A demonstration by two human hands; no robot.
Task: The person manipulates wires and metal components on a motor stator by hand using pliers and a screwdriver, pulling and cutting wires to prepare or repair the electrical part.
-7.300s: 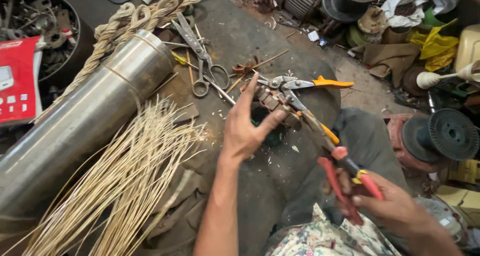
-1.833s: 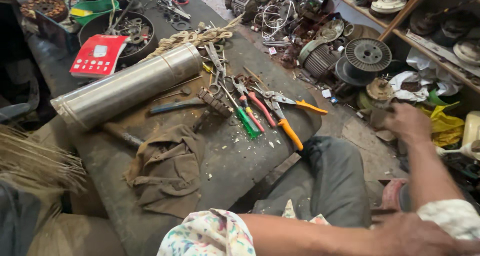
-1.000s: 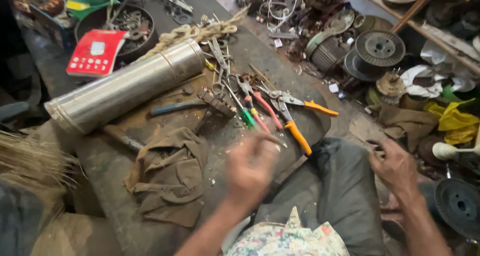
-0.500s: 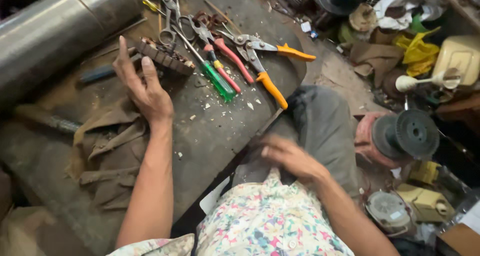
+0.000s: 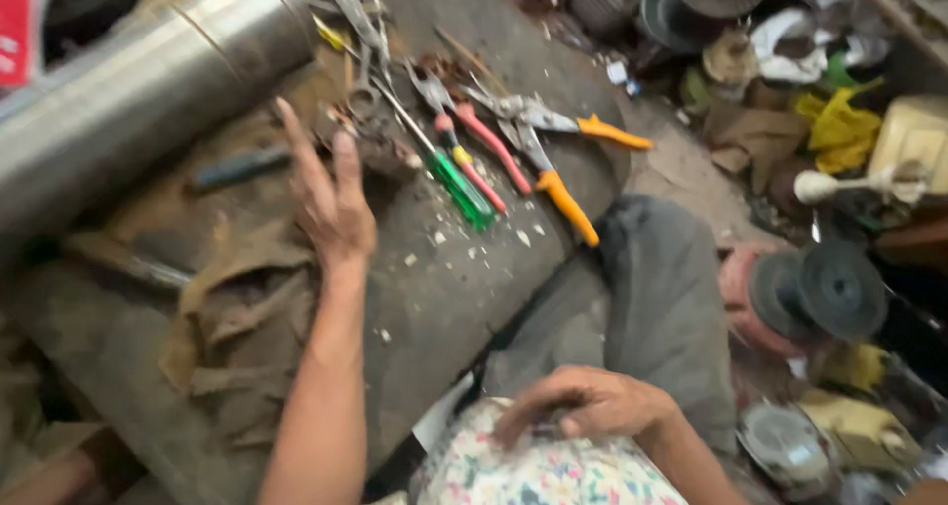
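Your left hand point(image 5: 331, 204) reaches out flat over the dark work surface point(image 5: 464, 298) in the left centre of the frame, fingers spread and straight, grasping nothing. Its fingertips lie just beside a small dark ribbed metal part point(image 5: 380, 150), which sits right of the index finger; whether they touch is blurred. Under your wrist and forearm lies a crumpled brown cloth point(image 5: 242, 327).

Your right hand point(image 5: 583, 406) is at the lower centre, fingers curled loosely and resting on the flowered fabric point(image 5: 533, 470) at your lap, holding no tool.

Just right of the ribbed part lies a green-handled screwdriver point(image 5: 459, 184), its handle pointing toward the lower right. Next to it are red-handled pliers point(image 5: 484, 150), and further right orange-handled pliers point(image 5: 558, 179) with handles splayed, one pointing right, one down. A pair of metal scissors point(image 5: 360, 31) lies at upper centre.

A large shiny metal cylinder point(image 5: 138, 90) runs diagonally across the upper left. A dark blue-handled tool point(image 5: 242, 166) lies just below it, left of your hand. Your grey-trousered knee point(image 5: 667, 298) sits at centre right, with black spools point(image 5: 825, 288) beyond it.
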